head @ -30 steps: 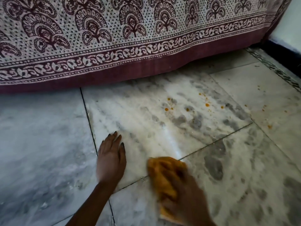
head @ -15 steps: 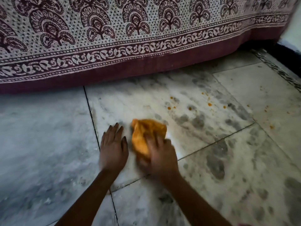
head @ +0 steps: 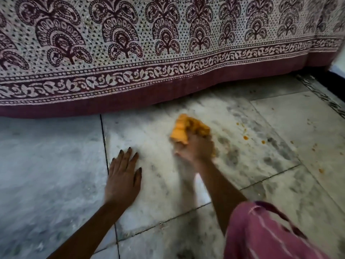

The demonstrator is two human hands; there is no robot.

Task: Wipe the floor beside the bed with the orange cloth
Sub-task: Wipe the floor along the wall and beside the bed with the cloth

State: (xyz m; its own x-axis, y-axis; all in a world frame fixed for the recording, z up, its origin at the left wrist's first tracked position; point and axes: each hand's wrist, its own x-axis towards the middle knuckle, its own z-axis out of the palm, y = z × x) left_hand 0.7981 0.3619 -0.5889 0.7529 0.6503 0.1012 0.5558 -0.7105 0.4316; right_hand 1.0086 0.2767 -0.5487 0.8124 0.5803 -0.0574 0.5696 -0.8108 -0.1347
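The left hand (head: 122, 181) lies flat on the floor (head: 46, 156) in front of the bed (head: 168, 53), fingers straight and close together, as if bracing. Right of it and nearer the bed, the right hand (head: 195, 149) grips the cloth (head: 186, 130), bunched under curled fingers; blur hides the exact hold. The cloth looks soft, light and limp, best held as a wad from above. Further right, orange crumbs (head: 245, 137) lie unwiped. The bed's hanging edge could snag the cloth.
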